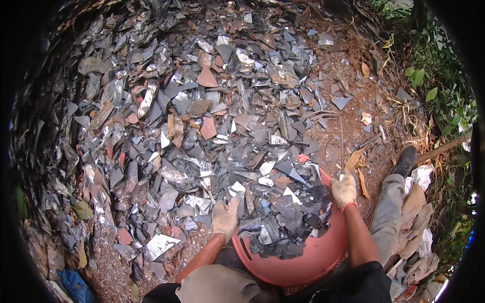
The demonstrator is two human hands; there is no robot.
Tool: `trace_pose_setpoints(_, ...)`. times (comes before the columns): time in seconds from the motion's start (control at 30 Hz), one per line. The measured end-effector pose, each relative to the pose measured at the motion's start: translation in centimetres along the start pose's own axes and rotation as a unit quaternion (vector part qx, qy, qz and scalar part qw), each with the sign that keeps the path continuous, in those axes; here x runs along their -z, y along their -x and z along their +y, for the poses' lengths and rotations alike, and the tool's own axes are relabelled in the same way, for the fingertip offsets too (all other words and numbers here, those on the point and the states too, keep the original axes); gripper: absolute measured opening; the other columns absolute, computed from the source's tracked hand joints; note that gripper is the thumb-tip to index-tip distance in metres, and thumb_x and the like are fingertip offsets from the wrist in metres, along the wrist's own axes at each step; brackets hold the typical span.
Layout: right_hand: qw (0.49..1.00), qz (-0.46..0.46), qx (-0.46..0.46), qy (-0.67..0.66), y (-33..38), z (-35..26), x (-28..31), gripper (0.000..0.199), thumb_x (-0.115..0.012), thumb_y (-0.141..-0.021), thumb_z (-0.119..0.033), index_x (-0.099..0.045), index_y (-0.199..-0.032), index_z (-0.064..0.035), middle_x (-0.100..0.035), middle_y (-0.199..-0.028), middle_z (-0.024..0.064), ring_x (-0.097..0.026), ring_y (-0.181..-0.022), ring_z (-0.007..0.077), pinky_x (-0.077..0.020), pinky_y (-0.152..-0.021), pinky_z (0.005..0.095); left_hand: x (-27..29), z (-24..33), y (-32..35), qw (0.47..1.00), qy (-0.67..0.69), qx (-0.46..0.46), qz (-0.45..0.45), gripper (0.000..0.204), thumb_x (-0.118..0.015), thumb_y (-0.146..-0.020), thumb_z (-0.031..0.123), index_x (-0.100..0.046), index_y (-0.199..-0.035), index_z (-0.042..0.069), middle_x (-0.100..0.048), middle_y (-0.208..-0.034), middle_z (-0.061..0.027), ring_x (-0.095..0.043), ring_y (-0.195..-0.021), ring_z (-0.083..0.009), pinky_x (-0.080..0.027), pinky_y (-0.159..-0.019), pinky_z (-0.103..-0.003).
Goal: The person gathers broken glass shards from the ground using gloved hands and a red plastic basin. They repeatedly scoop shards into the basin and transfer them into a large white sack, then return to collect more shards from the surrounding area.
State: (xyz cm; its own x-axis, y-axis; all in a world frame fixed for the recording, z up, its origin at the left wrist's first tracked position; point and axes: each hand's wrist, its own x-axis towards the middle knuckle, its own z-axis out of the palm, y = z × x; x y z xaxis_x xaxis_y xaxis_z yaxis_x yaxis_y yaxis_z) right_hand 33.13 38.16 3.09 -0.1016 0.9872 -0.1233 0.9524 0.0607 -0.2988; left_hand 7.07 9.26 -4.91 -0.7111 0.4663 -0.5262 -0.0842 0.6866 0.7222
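Salmon-pink basin (pixel 308 262) sits by the knees, heaped with grey shards. Right hand (pixel 344 190), its grip closed on a rake handle (pixel 342 146), steadies it; left hand (pixel 225 218) rests spread on the shard pile (pixel 202 126).

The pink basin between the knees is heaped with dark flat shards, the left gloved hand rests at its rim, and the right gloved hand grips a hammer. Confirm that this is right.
Not quite. In the head view the right hand grips a thin-handled rake with curved metal tines, not a hammer. The rest stands: the pink basin is heaped with dark flat shards, and the left hand rests at its rim.
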Motion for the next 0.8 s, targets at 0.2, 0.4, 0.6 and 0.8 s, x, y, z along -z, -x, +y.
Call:
trace_pose_setpoints(0.2, 0.999, -0.040, 0.005, -0.014, -4.6, -8.0, 2.1, 0.053, -0.064, -0.092, -0.039, -0.060, -0.119, 0.0063, -0.069, -0.114, 0.0335, -0.066, -0.111, 0.0482, -0.0523, -0.096, 0.0509, 5.8, 5.3, -6.8, 0.951, -0.266, -0.098, -0.121, 0.091, -0.068, -0.079, 0.079, -0.064, -0.100, -0.009, -0.070, -0.093, -0.0280, -0.070, -0.093, -0.0434, -0.054, -0.088, -0.049)
trace_pose_setpoints(0.4, 0.991, -0.123, 0.015, 0.050, -16.7, -15.9, -1.3, 0.056, -0.061, -0.093, -0.027, -0.051, -0.132, 0.0123, -0.063, -0.131, 0.0329, -0.064, -0.124, 0.0404, -0.0529, -0.102, 0.0453, 6.8, 19.3, -15.9, 0.932, -0.229, -0.278, -0.047, 0.079, -0.073, -0.084, 0.064, -0.059, -0.116, -0.007, -0.068, -0.107, -0.0306, -0.068, -0.101, -0.0432, -0.052, -0.088, -0.048)
trace_pose_setpoints(0.6, 0.961, -0.236, 0.108, 0.097, -14.0, -24.0, -3.7, 0.055, -0.057, -0.092, -0.012, -0.042, -0.136, 0.0188, -0.062, -0.132, 0.0354, -0.066, -0.125, 0.0373, -0.0537, -0.103, 0.0433, -1.5, 18.0, -25.1, 0.885, -0.380, -0.261, -0.064, 0.133, -0.074, -0.063, 0.085, -0.033, -0.161, 0.006, -0.032, -0.162, -0.0314, -0.029, -0.152, -0.0475, -0.028, -0.124, -0.053)
trace_pose_setpoints(0.8, 0.953, -0.267, 0.094, 0.108, -8.6, -21.0, -0.8, 0.052, -0.058, -0.092, -0.013, -0.047, -0.132, 0.0165, -0.062, -0.130, 0.0365, -0.063, -0.125, 0.0451, -0.0508, -0.106, 0.0453, -0.4, 20.7, -24.4, 0.871, -0.388, -0.210, -0.216, 0.152, -0.087, -0.045, 0.079, -0.026, -0.164, 0.007, -0.031, -0.162, -0.0319, -0.033, -0.150, -0.0482, -0.033, -0.123, -0.049)
